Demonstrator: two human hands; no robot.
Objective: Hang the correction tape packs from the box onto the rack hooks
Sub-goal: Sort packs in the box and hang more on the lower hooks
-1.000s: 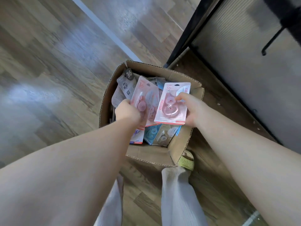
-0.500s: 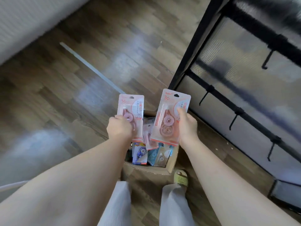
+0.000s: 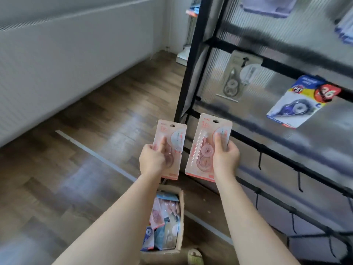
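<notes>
My left hand (image 3: 152,162) grips a pink correction tape pack (image 3: 172,138) upright in front of me. My right hand (image 3: 225,159) grips a second, larger-looking pink pack (image 3: 204,148) by its right edge, close to the black rack (image 3: 198,60). Below my arms, the cardboard box (image 3: 181,211) on the floor holds several more packs. On the rack, a grey pack (image 3: 234,77) and a blue-and-yellow pack (image 3: 298,104) hang from hooks. Empty black hooks (image 3: 259,161) stick out along the lower bars.
The wooden floor (image 3: 86,150) stretches to the left up to a white wall or panel (image 3: 66,54). More blurred packs hang at the rack's top right. My foot in a green sandal (image 3: 194,257) stands beside the box.
Both hands have lifted the two pink packs up out of the box. My view has tilted up from the box toward the rack, so hanging packs have come into sight.
</notes>
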